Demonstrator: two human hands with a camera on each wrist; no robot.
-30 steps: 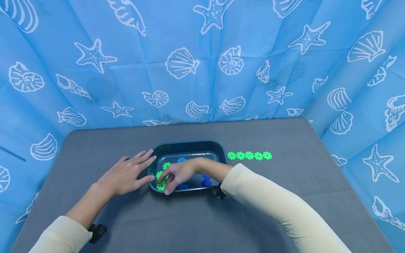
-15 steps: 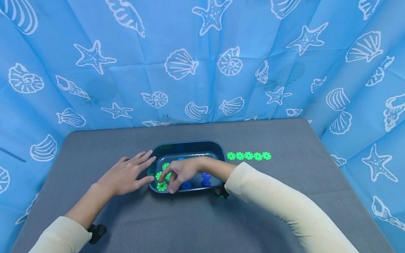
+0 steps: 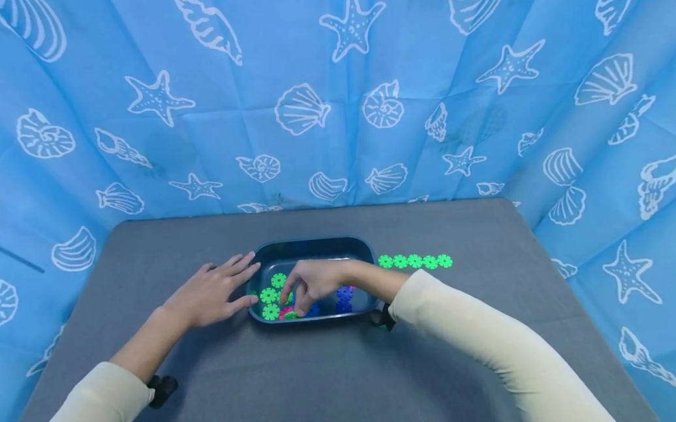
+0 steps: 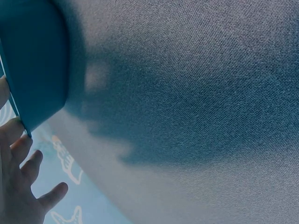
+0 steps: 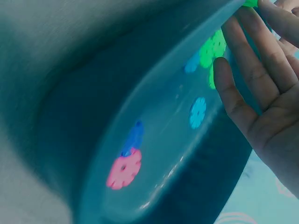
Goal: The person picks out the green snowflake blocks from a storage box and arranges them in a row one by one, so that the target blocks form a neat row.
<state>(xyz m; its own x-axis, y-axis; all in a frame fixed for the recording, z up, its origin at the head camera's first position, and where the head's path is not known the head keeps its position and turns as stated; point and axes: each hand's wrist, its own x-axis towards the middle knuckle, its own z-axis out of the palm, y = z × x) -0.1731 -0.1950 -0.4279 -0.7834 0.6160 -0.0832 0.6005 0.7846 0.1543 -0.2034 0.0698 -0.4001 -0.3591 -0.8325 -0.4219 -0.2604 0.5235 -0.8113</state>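
A dark blue tray [image 3: 322, 318] holds several notched plastic discs. At its left end lie green discs [image 3: 269, 295], with a pink disc [image 3: 285, 311] among them. My right hand [image 3: 318, 281] reaches into the tray, thumb and fingertips pinching a green notched disc [image 5: 251, 3], partly cut off in the right wrist view. My left hand [image 3: 214, 293] lies with its fingers spread at the tray's left rim; its fingertips touch the rim in the left wrist view.
Right of the tray, several green discs form a row [image 3: 415, 260] on the grey tabletop [image 3: 326, 382]. Blue discs [image 3: 344, 302] and another pink disc [image 5: 124, 170] lie in the tray's right part. A blue seashell curtain [image 3: 331, 107] hangs behind the table.
My right hand has shifted slightly to the right within the tray, showing more of the green discs and the pink one. My left hand has stayed at the rim.
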